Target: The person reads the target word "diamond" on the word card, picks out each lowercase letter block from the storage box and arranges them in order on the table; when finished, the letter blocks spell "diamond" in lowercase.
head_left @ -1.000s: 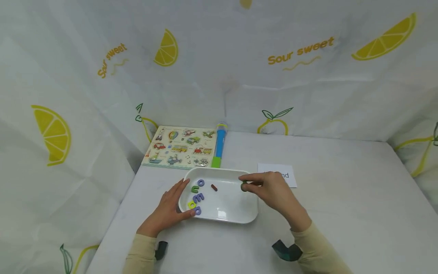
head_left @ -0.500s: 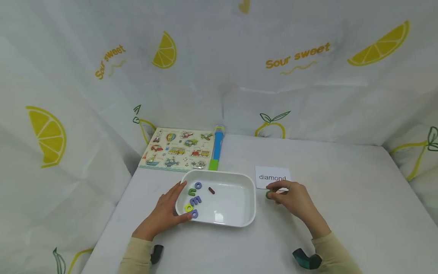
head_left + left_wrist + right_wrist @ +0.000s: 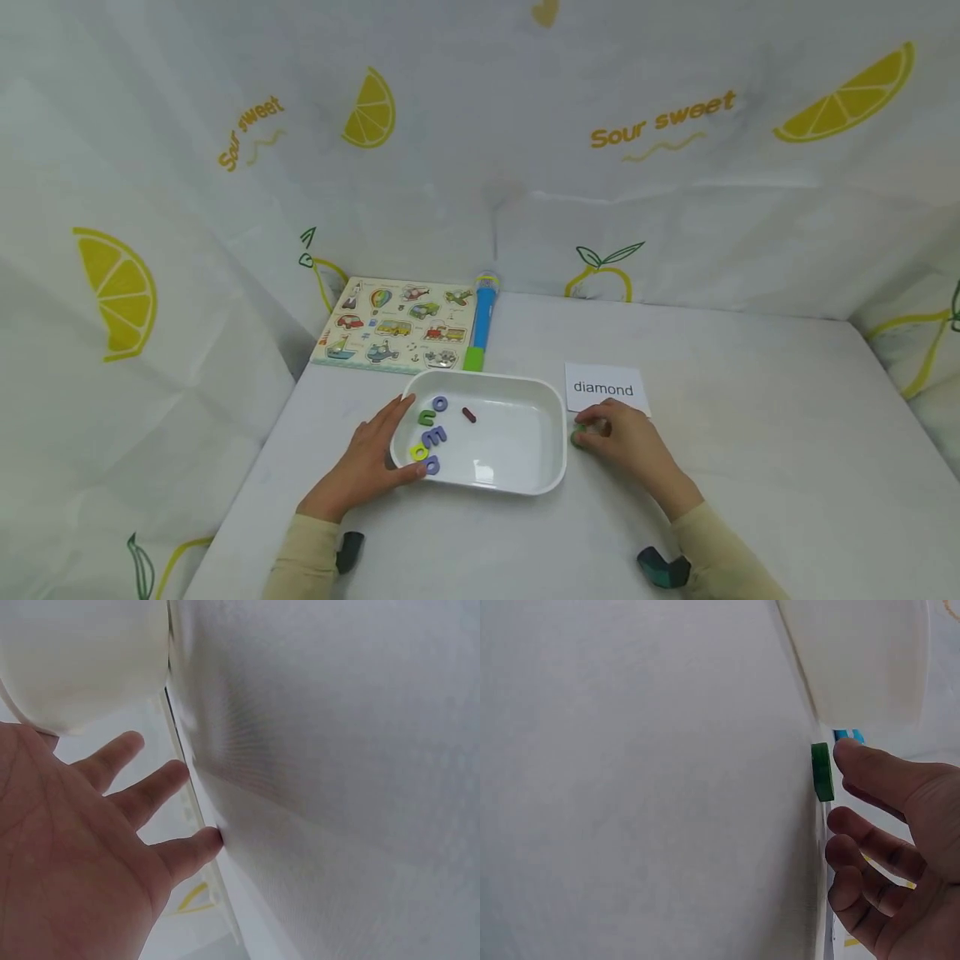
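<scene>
My left hand rests at the left end of a white tray, fingers spread along its side and thumb over the near left corner. In the left wrist view the visible fingers are straight. Several coloured letter pieces lie in the tray, including a purple m, a green n and a dark red bar. My right hand is beside the tray's right end, thumb and index fingertips right at a small green piece. That piece lies on the table, its whole edge visible below the fingertips.
A white card printed "diamond" lies just beyond my right hand. Behind the tray are a vehicle picture board and a blue and green toy microphone. A white lemon-print sheet hangs behind the white table.
My right hand has carried the green piece from above the tray's right side, out past the rim, and down to the table below the card. The left hand has stayed at the tray.
</scene>
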### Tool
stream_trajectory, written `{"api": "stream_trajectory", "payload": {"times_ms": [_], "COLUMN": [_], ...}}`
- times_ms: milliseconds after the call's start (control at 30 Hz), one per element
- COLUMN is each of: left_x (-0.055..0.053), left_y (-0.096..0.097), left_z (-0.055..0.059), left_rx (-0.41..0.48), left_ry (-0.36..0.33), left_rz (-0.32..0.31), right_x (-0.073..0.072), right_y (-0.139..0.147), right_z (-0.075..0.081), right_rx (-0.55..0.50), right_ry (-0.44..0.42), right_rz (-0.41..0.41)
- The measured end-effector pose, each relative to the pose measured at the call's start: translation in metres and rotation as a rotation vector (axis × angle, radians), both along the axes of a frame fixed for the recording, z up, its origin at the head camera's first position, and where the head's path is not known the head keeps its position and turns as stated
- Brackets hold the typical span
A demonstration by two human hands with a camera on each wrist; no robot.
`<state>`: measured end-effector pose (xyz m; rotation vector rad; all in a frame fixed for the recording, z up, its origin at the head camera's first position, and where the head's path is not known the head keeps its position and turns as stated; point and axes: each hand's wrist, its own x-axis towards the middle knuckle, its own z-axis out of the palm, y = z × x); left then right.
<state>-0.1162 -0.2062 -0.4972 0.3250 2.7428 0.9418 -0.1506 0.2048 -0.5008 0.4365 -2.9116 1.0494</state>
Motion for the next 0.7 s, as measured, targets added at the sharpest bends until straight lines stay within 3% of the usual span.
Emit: {"api": "stream_trajectory", "payload": {"times_ms": [100,333,700], "left_x": [0.0,-0.001,-0.001], "left_y": [0.0,-0.001,-0.001], "left_z": [0.0,-0.001,-0.001], "left_rx": [0.0,0.0,0.003], "left_ry": [0.0,0.002,0.012], "left_rz": [-0.005,0.0,-0.002], "right_x": [0.002,0.002,-0.002], "right_y": [0.003,0.003,-0.005], "right_z": [0.0,0.001,0.001], "right_rx": [0.018,0.025,0.072], "right_ry": [0.032,-0.027,-0.012], "right_rz": [0.029,0.122,0.122]}}
